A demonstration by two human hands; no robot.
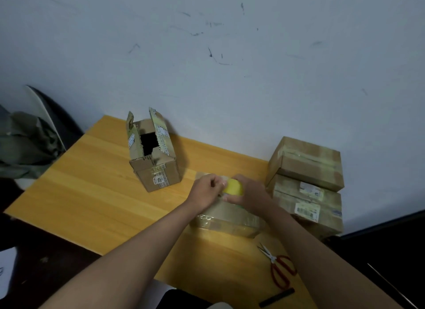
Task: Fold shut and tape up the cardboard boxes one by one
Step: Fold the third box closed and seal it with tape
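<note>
Both bare forearms reach forward from the bottom of the frame and meet over a low flat box (226, 219) lying near the middle of the wooden surface (92, 193). Right hand (249, 195) is wrapped round a yellow tape roll (234, 187), fingers curled under it, grip clamped on the roll just above the box top. Left hand (205, 190) sits just beside the roll with fingers bent inward and fingertips at the roll's left edge; looks like a pinch at the tape end, but the contact is blurred, so cannot tell whether that grip actually holds anything. Wrists angled toward each other, knuckles up. Flat box has shiny tape along its near edge, top flaps down. Open box (153, 155) stands to the left rear, well apart from the hands, flaps up, dark inside. Two closed boxes stacked at the right against the wall (230, 55): upper stacked box (305, 162) on lower stacked box (308, 205), both taped and the lower one labelled. Red-handled scissors (277, 266) lie on the surface near the right forearm, blades apart; a black marker (277, 297) lies near the front edge.
</note>
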